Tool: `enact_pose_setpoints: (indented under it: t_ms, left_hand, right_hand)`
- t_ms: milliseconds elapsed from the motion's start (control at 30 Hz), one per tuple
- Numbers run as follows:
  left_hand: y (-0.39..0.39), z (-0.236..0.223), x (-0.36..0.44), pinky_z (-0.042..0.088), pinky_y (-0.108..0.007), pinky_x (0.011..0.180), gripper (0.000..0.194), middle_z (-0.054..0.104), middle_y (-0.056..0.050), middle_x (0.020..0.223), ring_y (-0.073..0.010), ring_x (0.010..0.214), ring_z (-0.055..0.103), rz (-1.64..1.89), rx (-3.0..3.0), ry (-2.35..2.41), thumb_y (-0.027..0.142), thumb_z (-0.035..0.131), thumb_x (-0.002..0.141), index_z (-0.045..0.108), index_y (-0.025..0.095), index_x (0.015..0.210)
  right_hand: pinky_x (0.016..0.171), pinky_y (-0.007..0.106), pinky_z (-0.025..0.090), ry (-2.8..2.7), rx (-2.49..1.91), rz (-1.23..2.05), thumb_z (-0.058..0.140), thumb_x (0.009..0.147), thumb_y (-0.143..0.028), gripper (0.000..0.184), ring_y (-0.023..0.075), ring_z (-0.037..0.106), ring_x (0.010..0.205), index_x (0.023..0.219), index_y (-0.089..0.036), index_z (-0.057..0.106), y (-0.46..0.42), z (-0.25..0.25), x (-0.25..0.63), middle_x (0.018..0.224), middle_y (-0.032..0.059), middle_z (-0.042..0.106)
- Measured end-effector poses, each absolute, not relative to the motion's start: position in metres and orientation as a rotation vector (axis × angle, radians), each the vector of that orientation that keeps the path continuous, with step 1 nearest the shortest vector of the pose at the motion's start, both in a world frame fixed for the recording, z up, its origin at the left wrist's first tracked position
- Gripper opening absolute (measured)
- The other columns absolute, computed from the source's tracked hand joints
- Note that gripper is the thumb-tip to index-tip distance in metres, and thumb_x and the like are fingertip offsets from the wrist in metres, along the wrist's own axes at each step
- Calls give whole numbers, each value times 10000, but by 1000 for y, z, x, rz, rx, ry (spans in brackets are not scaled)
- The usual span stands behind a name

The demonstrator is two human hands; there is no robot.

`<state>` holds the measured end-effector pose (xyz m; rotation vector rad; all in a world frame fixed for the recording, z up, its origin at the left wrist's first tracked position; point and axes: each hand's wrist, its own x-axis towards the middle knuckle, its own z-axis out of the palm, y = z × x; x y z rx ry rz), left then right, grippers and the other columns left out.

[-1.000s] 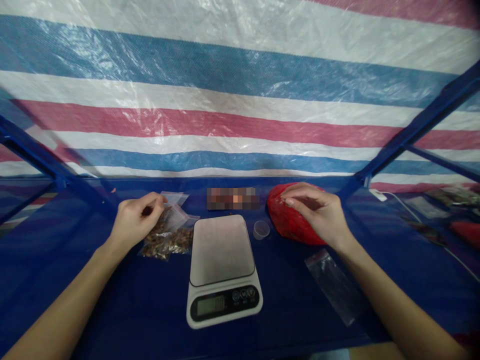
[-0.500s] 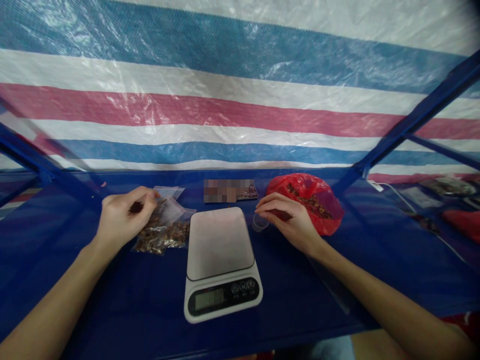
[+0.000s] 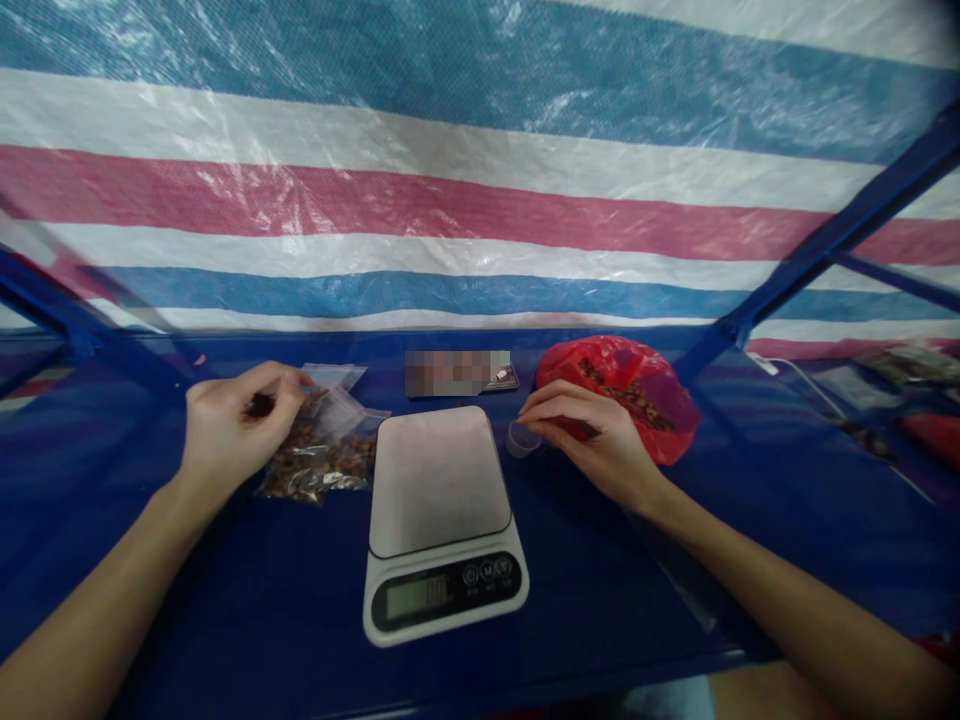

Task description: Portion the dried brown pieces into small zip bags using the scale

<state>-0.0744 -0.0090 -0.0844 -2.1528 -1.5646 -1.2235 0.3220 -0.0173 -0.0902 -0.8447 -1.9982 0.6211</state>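
Note:
My left hand [image 3: 232, 425] is pinched around a small dark brown piece [image 3: 260, 405], just left of a clear zip bag of dried brown pieces [image 3: 319, 460]. My right hand [image 3: 600, 432] curls around a dark piece [image 3: 582, 428] and sits next to a small clear plastic cup [image 3: 523, 438]. Behind that hand lies a red plastic bag [image 3: 634, 398] with brown pieces showing through. Between my hands stands a white digital kitchen scale [image 3: 439, 520], its pan bare.
A flat clear zip bag [image 3: 671, 565] lies partly under my right forearm. A blurred label [image 3: 457, 373] lies behind the scale. Blue metal bars [image 3: 840, 235] and a striped tarpaulin [image 3: 450, 200] rise beyond the blue surface. Further bags and a white cable [image 3: 817, 395] lie at right.
My right hand has left the top of the red bag and moved left beside the cup. The red bag has shifted, showing its brown pieces. The view has tilted slightly.

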Motion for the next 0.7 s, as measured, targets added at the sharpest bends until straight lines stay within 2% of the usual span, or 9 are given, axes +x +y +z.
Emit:
enact_pose_setpoints:
  t_ms: [167, 700]
  left_hand:
    - [-10, -86, -75, 427, -189, 527, 361, 682, 33, 558, -80, 476, 601, -1223, -2198, -1545, 353, 558, 988, 757, 158, 758]
    - [-10, -84, -71, 388, -145, 503, 295, 603, 79, 502, -31, 412, 525, -1228, -2139, -1315, 257, 584, 989, 735, 155, 757]
  right_hand:
    - [836, 324, 612, -2076, -795, 583, 693, 1020, -191, 151, 197, 736, 949, 1048, -273, 816, -21, -92, 320, 1043, 51, 767]
    - [859, 301, 608, -2167, -695, 395, 617, 1049, -121, 207, 185, 721, 1012, 1117, -220, 786, -22, -99, 322, 1127, 87, 728]
